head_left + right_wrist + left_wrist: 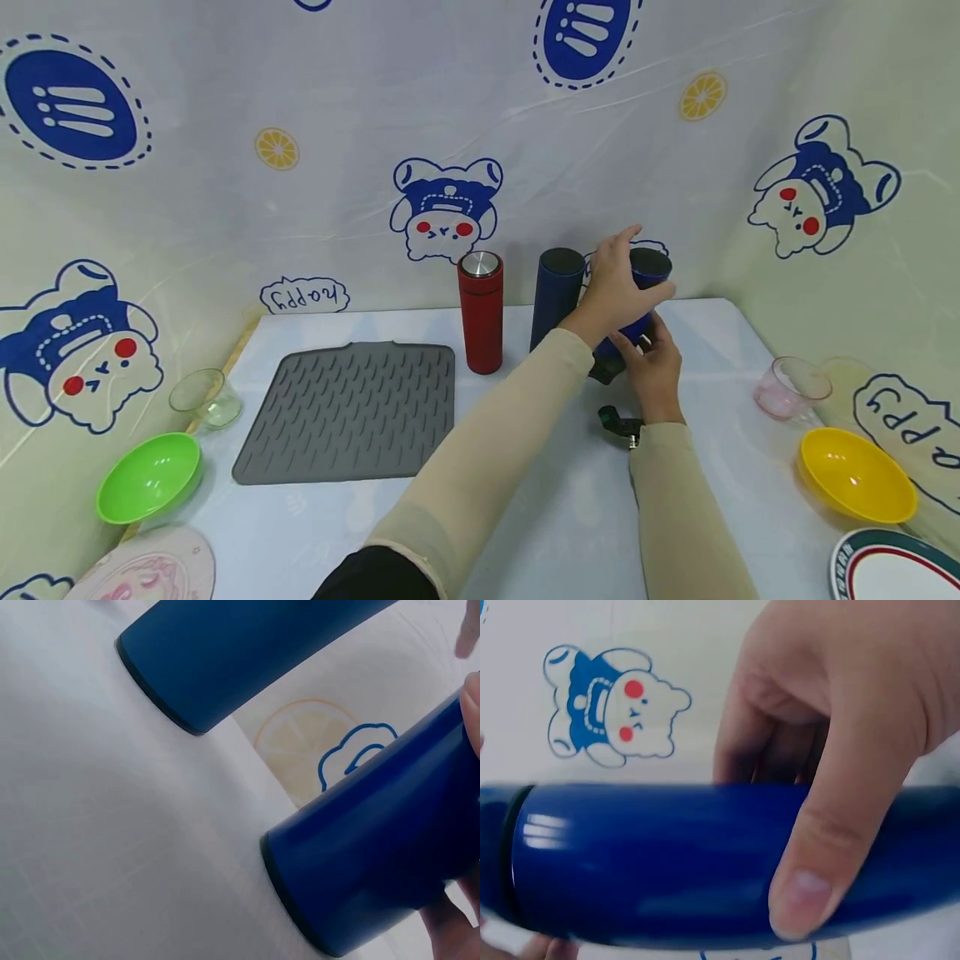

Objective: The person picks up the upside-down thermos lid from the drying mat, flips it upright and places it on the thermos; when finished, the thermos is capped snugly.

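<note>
A shiny blue thermos (637,325) is held between both hands at the back right. Around its upper part the left hand (613,292) spreads its fingers and thumb. Lower down, the right hand (656,375) grips the body, its thumb (810,892) across the near side in the left wrist view. A dark seam rings the thermos near its top. In the right wrist view its base is visible, but I cannot tell whether it touches the table. To its left stands a darker matte blue thermos (555,292), upright, partly behind the left forearm.
A red thermos (482,325) stands near a grey ridged mat (352,417). At left are a clear glass (213,400), green bowl (150,479) and pink plate (157,571). At right are a pink glass (787,392), yellow bowl (855,475) and white plate (900,575).
</note>
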Motion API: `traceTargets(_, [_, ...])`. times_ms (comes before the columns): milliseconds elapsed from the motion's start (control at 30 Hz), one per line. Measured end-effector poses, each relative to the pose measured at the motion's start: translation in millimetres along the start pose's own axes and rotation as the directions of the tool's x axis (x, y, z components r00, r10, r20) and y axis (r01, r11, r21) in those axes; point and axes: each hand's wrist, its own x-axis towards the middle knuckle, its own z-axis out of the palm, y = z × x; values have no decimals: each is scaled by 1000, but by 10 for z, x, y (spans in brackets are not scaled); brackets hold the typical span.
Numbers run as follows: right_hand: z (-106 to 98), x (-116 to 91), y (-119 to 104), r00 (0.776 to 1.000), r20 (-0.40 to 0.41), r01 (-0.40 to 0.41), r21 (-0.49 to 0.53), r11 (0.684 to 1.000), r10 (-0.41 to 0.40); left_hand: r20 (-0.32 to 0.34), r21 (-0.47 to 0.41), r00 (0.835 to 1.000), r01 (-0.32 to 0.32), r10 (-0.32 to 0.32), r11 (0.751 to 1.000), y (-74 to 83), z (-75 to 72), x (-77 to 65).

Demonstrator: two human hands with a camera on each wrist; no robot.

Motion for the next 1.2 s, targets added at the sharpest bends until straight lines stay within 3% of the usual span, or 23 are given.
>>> traceTargets(67, [-8,4,-6,1000,4,-29,3,1000,29,-32,30,999,18,-17,999,15,14,10])
traceTargets(133, [-10,-4,-4,998,12,-63,-9,998,63,-55,5,998,27,-27,1000,20,14,0])
traceTargets(233, [-9,-30,11,996,9,-90,-46,995,91,-29,-46,1000,6,-7,999,-15,9,-15])
traceTargets(367, [-1,-46,40,999,-8,-43,-45,998,43,8,-31,1000,-9,10,999,-70,29,-35])
traceTargets(567, [15,-50,48,997,5,-80,-37,996,80,-91,-74,996,8,-15,997,-112,57,-64])
traceTargets(633, [11,-51,40,997,7,-81,-50,995,82,-84,-121,996,-2,-9,993,-113,47,-67])
traceTargets(733, [-2,-43,17,1000,-2,-28,-46,999,28,-24,-167,999,-35,32,985,-107,26,-51])
traceTargets(833, [-12,-27,-7,1000,-7,16,-16,1000,-16,21,-159,998,-59,63,986,-107,32,-25])
traceTargets(967, [-10,-22,-5,999,5,-45,-6,999,45,-32,-84,998,-53,51,995,-107,50,-15])
traceTargets(1067, [-6,-27,4,997,5,-79,-22,997,80,-61,-92,997,-52,47,994,-99,30,-17])
traceTargets(1200, [-9,-21,-9,999,2,-45,-29,999,45,33,-157,996,-75,81,985,-84,-23,8])
